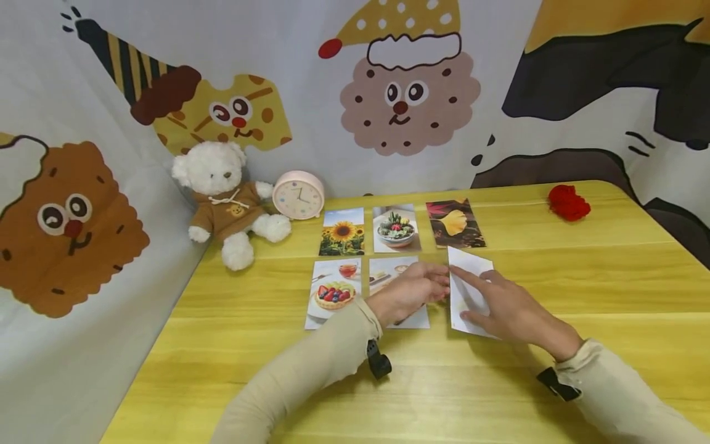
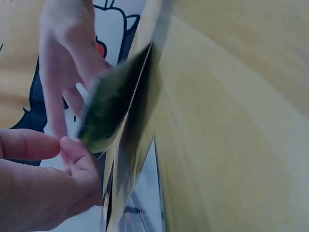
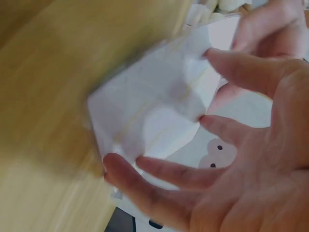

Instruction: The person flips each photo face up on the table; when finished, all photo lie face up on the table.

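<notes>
Off the tabletop, a card [image 1: 468,293] stands tilted with its white back toward my right hand [image 1: 507,308]. My right fingers spread over that back, and in the right wrist view fingertips [image 3: 113,162] hold at its edges. Its other face shows dark green in the left wrist view. My left hand [image 1: 413,290] is at the card's left edge, fingers loosely bent; thumb and forefinger tips meet close beside the card. Under the left hand lies a picture card [image 1: 379,277] showing food, partly hidden. To its left is a fruit tart card [image 1: 333,293].
Along the back row lie a sunflower card [image 1: 342,231], a cactus bowl card [image 1: 396,228] and a yellow leaf card [image 1: 456,223]. Farther left are a white teddy bear [image 1: 230,203] and a pink clock [image 1: 299,195]. A red yarn bundle [image 1: 568,203] sits at the back right.
</notes>
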### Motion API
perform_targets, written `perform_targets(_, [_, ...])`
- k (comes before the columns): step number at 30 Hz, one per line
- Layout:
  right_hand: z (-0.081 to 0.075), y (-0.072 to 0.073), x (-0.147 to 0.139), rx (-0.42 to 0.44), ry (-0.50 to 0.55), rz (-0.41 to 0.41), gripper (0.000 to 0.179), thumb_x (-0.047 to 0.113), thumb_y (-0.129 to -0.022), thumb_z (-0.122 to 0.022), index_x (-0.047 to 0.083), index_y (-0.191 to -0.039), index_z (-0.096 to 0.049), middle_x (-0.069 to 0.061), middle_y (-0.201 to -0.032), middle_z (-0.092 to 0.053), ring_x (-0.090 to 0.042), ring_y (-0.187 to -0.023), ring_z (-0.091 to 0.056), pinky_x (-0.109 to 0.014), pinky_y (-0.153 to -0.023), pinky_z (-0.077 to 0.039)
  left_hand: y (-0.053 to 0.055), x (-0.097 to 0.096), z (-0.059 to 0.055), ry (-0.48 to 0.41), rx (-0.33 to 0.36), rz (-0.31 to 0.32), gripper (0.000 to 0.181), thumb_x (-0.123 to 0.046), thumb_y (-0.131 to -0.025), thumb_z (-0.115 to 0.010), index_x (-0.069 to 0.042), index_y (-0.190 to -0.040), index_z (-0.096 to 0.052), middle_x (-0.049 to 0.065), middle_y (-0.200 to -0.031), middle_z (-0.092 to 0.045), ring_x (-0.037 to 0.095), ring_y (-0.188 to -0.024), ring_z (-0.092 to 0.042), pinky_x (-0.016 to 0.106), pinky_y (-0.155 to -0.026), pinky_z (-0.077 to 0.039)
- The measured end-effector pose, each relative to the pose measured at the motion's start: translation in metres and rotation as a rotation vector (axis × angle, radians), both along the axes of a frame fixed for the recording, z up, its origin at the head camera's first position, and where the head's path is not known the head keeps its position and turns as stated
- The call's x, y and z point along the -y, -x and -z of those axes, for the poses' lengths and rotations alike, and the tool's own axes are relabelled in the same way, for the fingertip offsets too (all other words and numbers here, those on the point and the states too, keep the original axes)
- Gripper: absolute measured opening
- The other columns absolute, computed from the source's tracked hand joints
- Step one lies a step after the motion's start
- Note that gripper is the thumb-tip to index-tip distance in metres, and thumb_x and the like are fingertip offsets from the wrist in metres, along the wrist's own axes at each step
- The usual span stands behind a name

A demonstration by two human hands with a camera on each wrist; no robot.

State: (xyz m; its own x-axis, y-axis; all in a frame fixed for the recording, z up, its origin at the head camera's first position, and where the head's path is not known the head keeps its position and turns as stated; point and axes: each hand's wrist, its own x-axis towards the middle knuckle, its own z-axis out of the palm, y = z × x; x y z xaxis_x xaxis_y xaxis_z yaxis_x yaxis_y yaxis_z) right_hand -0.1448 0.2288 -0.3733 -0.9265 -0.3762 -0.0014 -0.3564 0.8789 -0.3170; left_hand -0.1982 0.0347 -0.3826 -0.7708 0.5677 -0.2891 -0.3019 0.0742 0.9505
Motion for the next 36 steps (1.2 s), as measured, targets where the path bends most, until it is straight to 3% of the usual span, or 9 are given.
perform_targets(3, [-0.004,0.002,0.000,0.028,0.078,-0.043,0.079,0.030,-0.089,-0.076,0.018,-0.156,-0.037,-0.031,-0.130,-0.057,-0.029,-0.096,-0.063,-0.043,-0.072,-0.057,0.003,0.004,0.000,0.024,-0.075,0.006,0.059,0.015,-0.086,-0.053,0.003,-0.144,-0.047,0.008,-0.112,-0.057,0.018,-0.099,-0.058,0.032,-0.096,-0.055])
perform_targets(7, [-0.007,0.005,-0.003,0.047,0.198,-0.083,0.079,0.028,-0.091,-0.075,0.019,-0.158,-0.034,-0.030,-0.130,-0.057,-0.035,-0.109,-0.059,-0.044,-0.078,-0.055,0.003,0.006,-0.002,0.021,-0.116,-0.012,0.056,0.012,-0.088,-0.058,-0.002,-0.141,-0.049,0.012,-0.123,-0.058,0.019,-0.105,-0.061,0.040,-0.104,-0.055])
perform_targets(14, [-0.009,0.008,-0.009,0.113,0.427,-0.092,0.076,0.020,-0.095,-0.070,0.018,-0.159,-0.030,-0.028,-0.148,-0.045,-0.043,-0.118,-0.059,-0.058,-0.090,-0.056,0.001,0.004,-0.005,-0.056,-0.083,-0.015,0.053,0.003,-0.096,-0.059,-0.014,-0.145,-0.048,0.012,-0.145,-0.052,0.026,-0.126,-0.059,0.046,-0.110,-0.051])
perform_targets(18, [-0.010,0.010,-0.010,0.114,0.487,-0.095,0.075,0.020,-0.096,-0.069,0.015,-0.159,-0.029,-0.025,-0.150,-0.044,-0.042,-0.118,-0.059,-0.058,-0.092,-0.056,0.000,0.003,-0.007,-0.072,-0.074,-0.011,0.051,-0.001,-0.098,-0.060,-0.017,-0.145,-0.049,0.010,-0.147,-0.051,0.028,-0.131,-0.056,0.047,-0.109,-0.051])
perform_targets(22, [-0.013,0.010,-0.010,0.157,0.558,-0.095,0.075,0.017,-0.097,-0.067,0.014,-0.160,-0.027,-0.023,-0.146,-0.047,-0.043,-0.121,-0.059,-0.049,-0.090,-0.059,0.000,0.003,-0.010,-0.049,-0.100,-0.007,0.053,-0.007,-0.096,-0.065,-0.021,-0.145,-0.049,0.007,-0.146,-0.053,0.024,-0.129,-0.057,0.044,-0.106,-0.054])
perform_targets(28, [-0.023,0.008,-0.002,0.286,0.700,-0.040,0.061,0.017,-0.108,-0.044,0.009,-0.161,-0.014,-0.032,-0.147,-0.039,-0.048,-0.125,-0.055,-0.039,-0.078,-0.064,0.000,0.002,-0.014,-0.019,-0.161,0.022,0.060,-0.008,-0.093,-0.070,-0.029,-0.145,-0.050,0.000,-0.139,-0.056,0.018,-0.125,-0.059,0.041,-0.104,-0.055])
perform_targets(32, [-0.028,0.006,0.002,0.310,0.735,-0.023,0.061,0.025,-0.111,-0.034,0.011,-0.162,-0.004,-0.037,-0.145,-0.036,-0.053,-0.126,-0.051,-0.042,-0.078,-0.064,0.000,0.001,-0.015,0.076,-0.212,0.026,0.060,-0.010,-0.090,-0.074,-0.034,-0.141,-0.054,-0.006,-0.135,-0.058,0.018,-0.126,-0.058,0.038,-0.104,-0.054])
perform_targets(36, [-0.030,0.007,0.003,0.285,0.736,-0.018,0.066,0.020,-0.109,-0.039,0.015,-0.163,0.000,-0.037,-0.148,-0.033,-0.055,-0.128,-0.049,-0.040,-0.077,-0.063,0.000,0.001,-0.016,0.165,-0.297,0.037,0.059,-0.013,-0.089,-0.077,-0.036,-0.139,-0.056,-0.010,-0.139,-0.058,0.015,-0.127,-0.056,0.038,-0.104,-0.052])
